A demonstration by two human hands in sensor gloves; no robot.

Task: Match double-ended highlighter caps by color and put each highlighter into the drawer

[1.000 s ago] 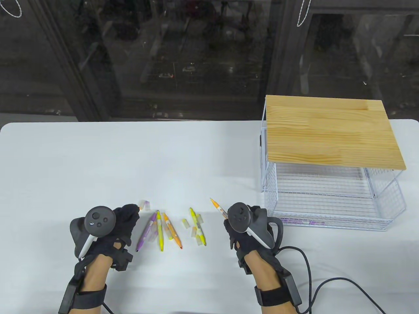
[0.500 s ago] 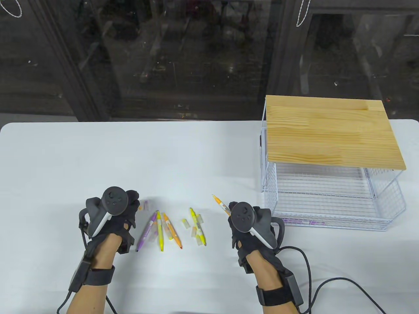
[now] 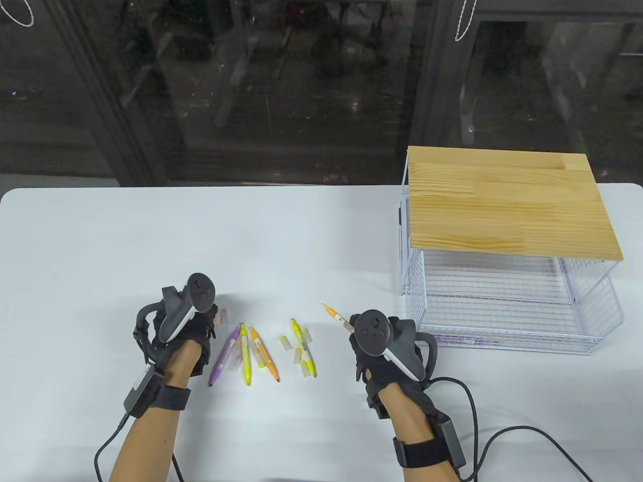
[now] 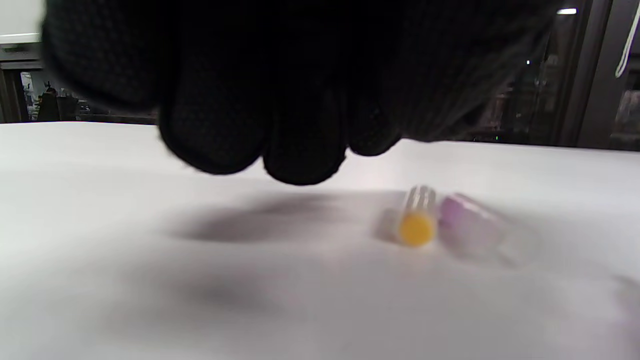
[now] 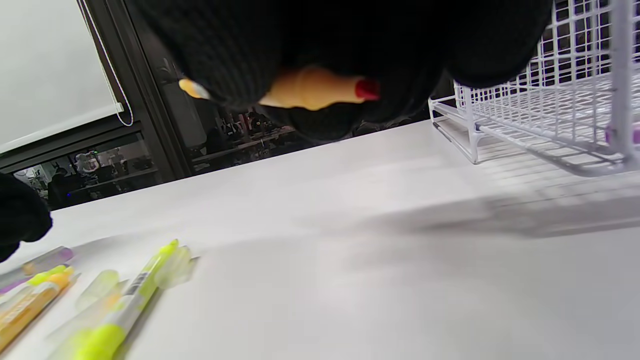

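My right hand [image 3: 355,345] grips an uncapped orange highlighter [image 3: 335,317], its tip pointing up and left; in the right wrist view its orange body [image 5: 310,90] shows a red tip between my fingers. My left hand [image 3: 210,322] hovers with fingers hanging down [image 4: 300,155], holding nothing, just left of an orange cap [image 4: 416,226] and a purple cap [image 4: 467,225] lying side by side [image 3: 222,316]. On the table between my hands lie a purple highlighter [image 3: 225,355], a yellow one [image 3: 245,359], an orange one [image 3: 266,357] and another yellow one [image 3: 303,347], with loose clear caps [image 3: 285,343].
A white wire drawer [image 3: 507,339] stands pulled out at the right under a wooden top [image 3: 507,201]; a purple highlighter [image 3: 467,340] lies along its front. A black cable [image 3: 502,432] trails from my right wrist.
My left hand has slid right and forward and turned onto its side, closing in on the orange and purple caps. My right hand has hardly moved with the orange highlighter.
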